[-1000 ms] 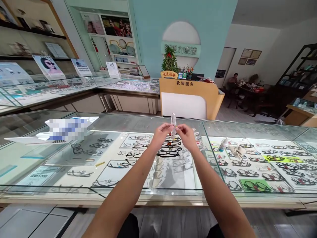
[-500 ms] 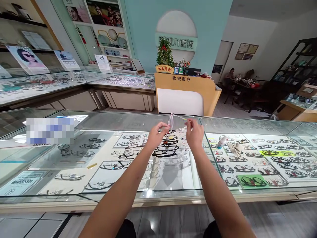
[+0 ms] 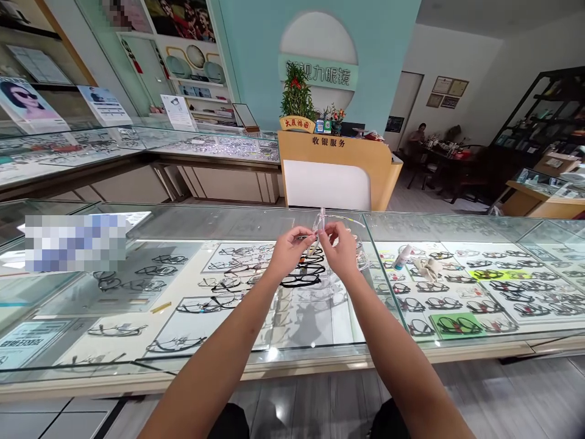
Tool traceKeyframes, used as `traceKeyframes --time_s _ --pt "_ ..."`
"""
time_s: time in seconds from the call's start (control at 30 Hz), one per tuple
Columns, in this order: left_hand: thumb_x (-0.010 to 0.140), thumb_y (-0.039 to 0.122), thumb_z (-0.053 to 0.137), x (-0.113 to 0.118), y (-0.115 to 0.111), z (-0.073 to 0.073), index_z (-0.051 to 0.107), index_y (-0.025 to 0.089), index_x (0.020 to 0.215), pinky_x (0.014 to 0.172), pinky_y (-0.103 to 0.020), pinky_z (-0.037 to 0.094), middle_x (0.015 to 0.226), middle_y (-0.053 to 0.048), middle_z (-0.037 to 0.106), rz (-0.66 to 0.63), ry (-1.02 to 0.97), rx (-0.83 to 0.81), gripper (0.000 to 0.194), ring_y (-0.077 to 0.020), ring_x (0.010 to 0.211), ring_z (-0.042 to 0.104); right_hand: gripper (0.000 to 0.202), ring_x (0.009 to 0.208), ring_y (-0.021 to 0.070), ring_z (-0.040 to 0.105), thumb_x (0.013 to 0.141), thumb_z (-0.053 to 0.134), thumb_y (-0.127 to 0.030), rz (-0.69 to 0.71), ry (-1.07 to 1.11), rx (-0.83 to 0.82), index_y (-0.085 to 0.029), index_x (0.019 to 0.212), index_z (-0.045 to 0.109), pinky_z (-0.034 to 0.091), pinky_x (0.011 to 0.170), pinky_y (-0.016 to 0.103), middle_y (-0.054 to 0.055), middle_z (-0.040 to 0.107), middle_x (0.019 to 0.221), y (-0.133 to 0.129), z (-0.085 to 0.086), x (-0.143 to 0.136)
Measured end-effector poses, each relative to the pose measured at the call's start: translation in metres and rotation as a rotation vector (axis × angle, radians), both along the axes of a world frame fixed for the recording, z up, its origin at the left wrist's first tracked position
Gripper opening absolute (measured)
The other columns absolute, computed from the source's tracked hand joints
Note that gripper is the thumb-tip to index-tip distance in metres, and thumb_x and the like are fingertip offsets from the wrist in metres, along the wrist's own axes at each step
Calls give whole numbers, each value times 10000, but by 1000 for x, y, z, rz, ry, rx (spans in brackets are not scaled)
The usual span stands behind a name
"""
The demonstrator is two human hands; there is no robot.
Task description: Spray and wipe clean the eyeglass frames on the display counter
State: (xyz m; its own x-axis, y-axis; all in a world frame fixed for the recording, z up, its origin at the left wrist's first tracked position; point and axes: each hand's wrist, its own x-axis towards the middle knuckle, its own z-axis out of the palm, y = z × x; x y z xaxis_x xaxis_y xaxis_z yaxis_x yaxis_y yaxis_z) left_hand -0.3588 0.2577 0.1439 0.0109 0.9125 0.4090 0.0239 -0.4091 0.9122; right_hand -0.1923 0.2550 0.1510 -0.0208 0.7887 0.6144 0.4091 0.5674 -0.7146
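Observation:
Both of my hands hold one pair of clear-framed eyeglasses [image 3: 322, 219] above the glass display counter. My left hand [image 3: 292, 247] pinches the frame from the left. My right hand [image 3: 339, 247] closes its fingertips on the frame near its middle, almost touching the left fingers. One thin temple arm of the glasses sticks out to the right above my right hand. Part of the frame is hidden behind my fingers. Below the hands, a column of black-framed eyeglasses [image 3: 301, 279] lies in the case.
The glass counter [image 3: 315, 360] spans the view, with rows of eyeglasses inside. A small spray bottle [image 3: 402, 258] and a crumpled beige cloth [image 3: 428, 269] rest at the right. Papers [image 3: 137, 217] lie at the left. A wooden cashier desk [image 3: 384, 164] stands beyond; a person [image 3: 415, 137] sits far back.
My right hand has moved left from the tip of the temple arm to the frame, beside my left hand. The glasses have turned somewhat. The view has shifted slightly.

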Motion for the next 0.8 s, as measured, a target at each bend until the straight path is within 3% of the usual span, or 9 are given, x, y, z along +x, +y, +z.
traceKeyframes --time_s 0.13,0.3,0.47,0.57,0.63,0.7,0.73,0.8 --pt "775 588 832 3 -2 1 730 215 867 895 -369 579 1016 -67 756 75 -23 9 398 -238 976 701 260 681 167 581 972 573 -484 40 114 -91 -248 864 581 468 697 308 8 690 781 8 -3 2" --pt "787 557 836 -4 3 -2 717 217 890 952 -388 565 1057 -75 772 179 -117 42 374 -254 1069 710 280 645 167 589 909 620 -511 38 273 -263 -245 839 574 464 649 295 3 693 710 20 -8 7" --pt "757 565 866 -13 13 -5 701 221 913 966 -395 575 1054 -70 759 219 -314 22 413 -230 1069 706 244 550 145 498 860 649 -451 47 310 -443 -238 762 583 403 557 289 3 715 695 23 -11 9" --pt "713 582 894 -16 15 -5 695 224 899 950 -391 590 1067 -69 756 237 -400 9 449 -225 1078 697 304 544 150 465 852 667 -486 3 269 -524 -248 721 531 367 538 294 -10 656 655 22 -11 10" --pt "719 573 895 -16 15 -4 699 227 895 942 -387 588 1042 -63 752 234 -383 15 434 -232 1092 698 330 614 173 495 835 699 -518 -150 210 -447 -256 764 511 399 588 308 -8 621 706 18 -9 11" --pt "750 550 881 -14 12 -2 705 228 894 957 -388 578 1024 -59 744 217 -321 38 394 -241 1110 699 318 746 208 540 851 705 -512 -326 140 -229 -254 852 519 460 711 344 19 618 823 12 -3 11" --pt "764 534 875 -12 10 0 711 228 894 973 -389 570 1048 -61 740 201 -281 57 371 -243 1123 697 291 816 224 557 875 690 -492 -359 100 -103 -249 903 533 479 786 368 37 624 886 8 0 11" --pt "773 503 873 -7 5 3 724 225 883 998 -387 554 1155 -73 723 163 -208 95 334 -249 1166 681 233 959 254 593 926 653 -434 -252 -7 87 -234 1022 582 492 927 416 77 651 1006 -1 7 9"
